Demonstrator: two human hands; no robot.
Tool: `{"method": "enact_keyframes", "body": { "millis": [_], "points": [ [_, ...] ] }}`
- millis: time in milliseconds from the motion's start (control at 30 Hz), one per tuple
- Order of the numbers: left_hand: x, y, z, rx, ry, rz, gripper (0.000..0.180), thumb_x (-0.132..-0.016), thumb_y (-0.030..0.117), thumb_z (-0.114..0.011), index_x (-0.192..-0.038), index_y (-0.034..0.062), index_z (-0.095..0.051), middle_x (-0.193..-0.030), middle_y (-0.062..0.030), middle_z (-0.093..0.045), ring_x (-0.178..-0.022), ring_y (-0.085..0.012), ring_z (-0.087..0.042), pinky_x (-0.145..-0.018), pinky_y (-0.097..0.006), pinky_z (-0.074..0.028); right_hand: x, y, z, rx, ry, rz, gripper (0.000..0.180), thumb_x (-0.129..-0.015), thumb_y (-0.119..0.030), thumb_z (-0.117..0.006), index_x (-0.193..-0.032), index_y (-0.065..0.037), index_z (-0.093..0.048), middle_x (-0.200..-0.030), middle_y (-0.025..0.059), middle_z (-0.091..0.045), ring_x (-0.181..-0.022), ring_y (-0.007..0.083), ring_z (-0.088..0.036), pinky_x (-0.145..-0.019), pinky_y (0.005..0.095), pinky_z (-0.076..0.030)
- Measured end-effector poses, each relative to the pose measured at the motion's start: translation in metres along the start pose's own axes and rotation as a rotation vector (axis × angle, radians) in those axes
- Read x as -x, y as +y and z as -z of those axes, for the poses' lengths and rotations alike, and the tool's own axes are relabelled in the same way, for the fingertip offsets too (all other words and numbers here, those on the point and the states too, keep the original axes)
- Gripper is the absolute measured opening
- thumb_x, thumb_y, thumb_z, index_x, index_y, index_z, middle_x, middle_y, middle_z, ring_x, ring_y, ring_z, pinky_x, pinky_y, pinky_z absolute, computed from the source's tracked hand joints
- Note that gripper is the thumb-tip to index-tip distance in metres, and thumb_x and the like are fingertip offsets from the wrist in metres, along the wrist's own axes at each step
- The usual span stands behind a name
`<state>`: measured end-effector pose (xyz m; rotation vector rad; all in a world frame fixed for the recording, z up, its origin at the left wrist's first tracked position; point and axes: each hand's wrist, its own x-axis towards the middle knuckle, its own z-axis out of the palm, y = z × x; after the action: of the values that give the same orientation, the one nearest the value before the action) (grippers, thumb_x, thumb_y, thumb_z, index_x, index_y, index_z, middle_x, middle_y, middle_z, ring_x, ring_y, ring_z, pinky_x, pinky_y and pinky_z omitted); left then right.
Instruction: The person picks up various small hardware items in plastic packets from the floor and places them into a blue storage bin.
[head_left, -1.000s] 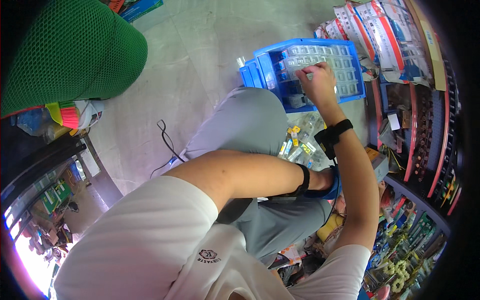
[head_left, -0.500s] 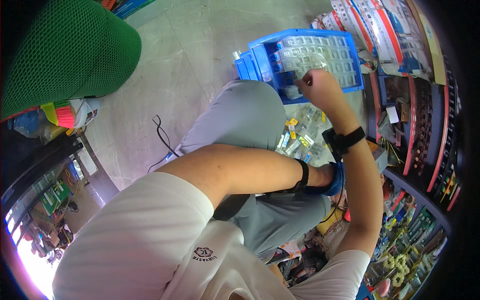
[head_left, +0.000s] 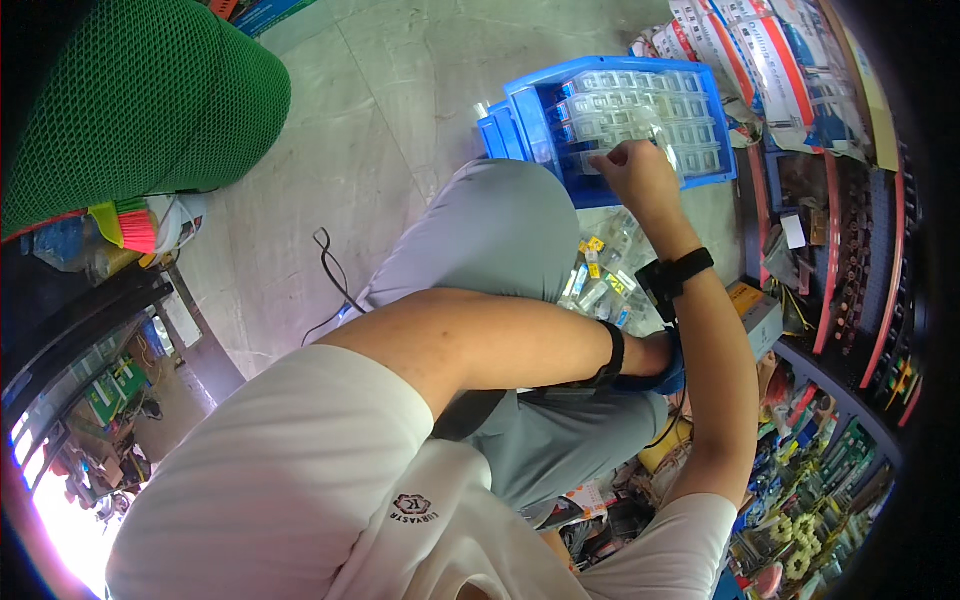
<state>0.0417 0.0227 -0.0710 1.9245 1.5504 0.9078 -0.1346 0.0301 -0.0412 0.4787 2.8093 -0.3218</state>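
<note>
My right hand (head_left: 642,182) is over the near side of a blue plastic bin (head_left: 728,135), its fingers bent and closed in a pinch. What lies between the fingertips, if anything, is too small to make out. Rows of clear plastic cases (head_left: 610,108) fill the bin, some with blue ends. A shiny clear piece (head_left: 668,140) shows just beyond my knuckles. Across my lap reaches my left arm, with my left hand (head_left: 655,352) low beside the right forearm. Its fingers are hidden. Between the hands, small clear packets (head_left: 600,280) with yellow and white labels lie in a pile.
Shelving with red-edged rows (head_left: 830,250) stands at the right, near wrapped white sacks (head_left: 770,60). A grey box (head_left: 760,315) sits beside my right forearm. A green mesh roll (head_left: 180,100) stands at far left; a black cable (head_left: 335,270) lies on the floor.
The whole view has shifted slightly. My right hand stays over the bin, a little farther left relative to it. The nearest case by its fingertips appears closer to the other rows.
</note>
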Motion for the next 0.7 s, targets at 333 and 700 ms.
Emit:
{"method": "enact_keyframes", "body": {
  "millis": [333,700],
  "points": [
    [-0.001,-0.003,0.001,-0.016,-0.026,0.01,0.02,-0.073,0.021,-0.049,-0.087,0.0143,-0.062,-0.093,-0.0075,-0.059,-0.088,-0.02,-0.054,-0.078,-0.033,-0.044,-0.006,-0.005,-0.006,0.069,0.085,0.09,0.028,-0.076,-0.031,-0.061,-0.071,-0.004,-0.063,-0.073,0.0185,-0.061,-0.071,0.0344,-0.06,-0.065,0.042,-0.048],
    [0.002,0.0,-0.001,-0.023,-0.047,0.013,0.018,-0.072,0.021,-0.05,-0.083,0.0161,-0.063,-0.09,-0.0061,-0.059,-0.086,-0.0188,-0.054,-0.076,-0.033,-0.044,0.001,-0.002,-0.014,-0.053,0.125,0.129,0.027,-0.077,-0.025,-0.06,-0.069,0.001,-0.061,-0.07,0.0217,-0.06,-0.069,0.038,-0.059,-0.065,0.0432,-0.048]
  ]
}}
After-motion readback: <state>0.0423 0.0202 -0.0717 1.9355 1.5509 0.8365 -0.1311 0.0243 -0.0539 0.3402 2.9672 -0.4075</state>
